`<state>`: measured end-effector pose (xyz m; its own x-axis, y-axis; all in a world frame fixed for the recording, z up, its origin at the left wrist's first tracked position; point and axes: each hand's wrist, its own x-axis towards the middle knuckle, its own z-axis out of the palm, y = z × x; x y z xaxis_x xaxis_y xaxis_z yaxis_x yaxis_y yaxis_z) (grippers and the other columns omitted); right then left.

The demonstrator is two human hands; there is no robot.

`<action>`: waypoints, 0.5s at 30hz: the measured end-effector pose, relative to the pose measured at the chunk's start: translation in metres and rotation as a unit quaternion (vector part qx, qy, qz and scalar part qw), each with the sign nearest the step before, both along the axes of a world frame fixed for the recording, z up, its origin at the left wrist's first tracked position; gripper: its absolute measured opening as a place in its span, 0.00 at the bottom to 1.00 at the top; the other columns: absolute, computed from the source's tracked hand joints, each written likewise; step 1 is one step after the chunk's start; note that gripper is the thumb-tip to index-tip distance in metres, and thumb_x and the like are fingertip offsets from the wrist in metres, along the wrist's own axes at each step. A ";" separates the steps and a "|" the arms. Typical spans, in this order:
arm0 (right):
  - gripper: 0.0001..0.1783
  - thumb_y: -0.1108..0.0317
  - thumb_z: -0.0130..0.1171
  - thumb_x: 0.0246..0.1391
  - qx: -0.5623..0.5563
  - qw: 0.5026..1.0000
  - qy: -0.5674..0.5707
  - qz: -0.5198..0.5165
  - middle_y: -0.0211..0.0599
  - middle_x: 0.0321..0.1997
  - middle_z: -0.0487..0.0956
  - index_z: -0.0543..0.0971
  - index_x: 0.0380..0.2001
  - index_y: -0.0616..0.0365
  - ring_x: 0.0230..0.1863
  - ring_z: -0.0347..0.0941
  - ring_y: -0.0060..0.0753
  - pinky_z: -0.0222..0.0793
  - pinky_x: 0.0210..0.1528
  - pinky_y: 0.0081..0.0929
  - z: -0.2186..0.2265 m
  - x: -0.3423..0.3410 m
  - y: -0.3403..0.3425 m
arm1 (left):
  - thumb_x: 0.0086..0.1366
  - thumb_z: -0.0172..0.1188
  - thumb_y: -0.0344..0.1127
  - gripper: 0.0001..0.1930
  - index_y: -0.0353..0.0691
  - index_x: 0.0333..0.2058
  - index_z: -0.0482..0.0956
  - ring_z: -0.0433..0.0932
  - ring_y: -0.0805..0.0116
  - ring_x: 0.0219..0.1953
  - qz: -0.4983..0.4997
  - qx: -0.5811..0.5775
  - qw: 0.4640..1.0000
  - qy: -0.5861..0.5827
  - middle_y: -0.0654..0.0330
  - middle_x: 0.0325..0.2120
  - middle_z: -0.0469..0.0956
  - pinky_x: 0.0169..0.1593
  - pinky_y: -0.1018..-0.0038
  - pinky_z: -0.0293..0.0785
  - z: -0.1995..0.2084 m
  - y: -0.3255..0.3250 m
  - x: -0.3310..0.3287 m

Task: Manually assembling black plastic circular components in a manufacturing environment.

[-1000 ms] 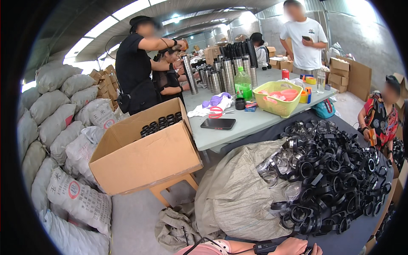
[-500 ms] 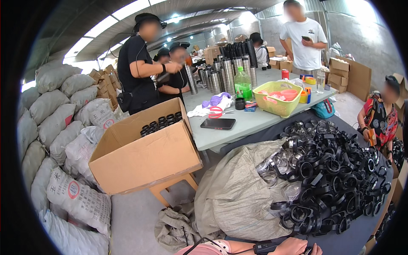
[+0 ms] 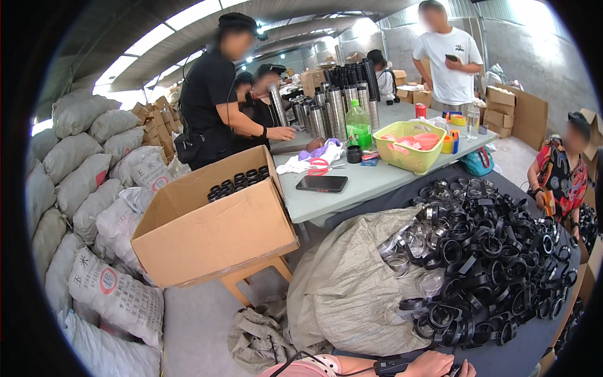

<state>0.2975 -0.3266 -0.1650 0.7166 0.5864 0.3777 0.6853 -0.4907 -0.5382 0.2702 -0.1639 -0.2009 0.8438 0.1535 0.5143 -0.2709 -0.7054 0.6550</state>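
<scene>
At the lower edge, my left hand [image 3: 432,364] is closed, with its fingertips bent toward my right hand [image 3: 466,369]. Only the fingers of the right hand show; they are curled. Between the two hands a small dark piece is mostly cut off by the frame edge, so its kind is hidden. A black device [image 3: 391,366] is strapped at my left wrist. Just beyond my hands lies a big heap of black plastic rings [image 3: 490,264], some with side loops. A woven sack [image 3: 352,283] spills clear and silvery rings beside the heap.
A cardboard box [image 3: 213,242] with black cylindrical parts sits on a wooden stool [image 3: 276,270]. The green table [image 3: 364,191] bears a phone [image 3: 321,183], red scissors [image 3: 319,167], a yellow-green basket [image 3: 411,157] and steel cylinders. Filled sacks [image 3: 116,292] line the left; co-workers surround the table.
The co-worker in black has leaned to the right and lowered an arm over the table. Another person's hand now reaches the purple and white cloth. My hands stay nearly still.
</scene>
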 end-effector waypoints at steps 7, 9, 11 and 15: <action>0.30 0.55 0.50 0.64 0.063 0.996 0.047 -0.034 0.63 0.57 0.67 0.66 0.60 0.68 0.56 0.63 0.65 0.59 0.60 0.49 -0.013 0.002 -0.004 | 0.57 0.56 0.37 0.12 0.40 0.18 0.71 0.71 0.48 0.14 -0.001 0.005 1.000 -0.003 0.51 0.12 0.70 0.18 0.56 0.64 0.002 0.001 0.000; 0.29 0.57 0.49 0.64 0.024 0.999 0.017 -0.026 0.64 0.58 0.66 0.66 0.60 0.68 0.57 0.62 0.65 0.59 0.60 0.49 -0.009 0.000 -0.003 | 0.57 0.56 0.37 0.12 0.40 0.17 0.71 0.71 0.48 0.14 0.000 -0.004 1.000 -0.008 0.51 0.11 0.70 0.18 0.57 0.64 0.002 0.001 0.000; 0.31 0.55 0.50 0.64 0.021 1.000 0.013 -0.014 0.64 0.58 0.66 0.65 0.61 0.68 0.57 0.62 0.65 0.59 0.60 0.49 -0.003 -0.001 -0.003 | 0.57 0.56 0.37 0.12 0.40 0.17 0.71 0.71 0.49 0.14 -0.004 0.002 1.000 -0.006 0.51 0.11 0.70 0.18 0.57 0.64 0.003 0.001 0.000; 0.33 0.52 0.52 0.62 -0.007 1.000 -0.007 -0.004 0.64 0.57 0.66 0.65 0.61 0.67 0.56 0.63 0.65 0.59 0.60 0.49 0.001 0.000 -0.003 | 0.57 0.56 0.37 0.13 0.40 0.17 0.70 0.71 0.50 0.14 -0.010 0.014 1.000 -0.008 0.51 0.12 0.70 0.18 0.58 0.64 0.004 0.001 0.000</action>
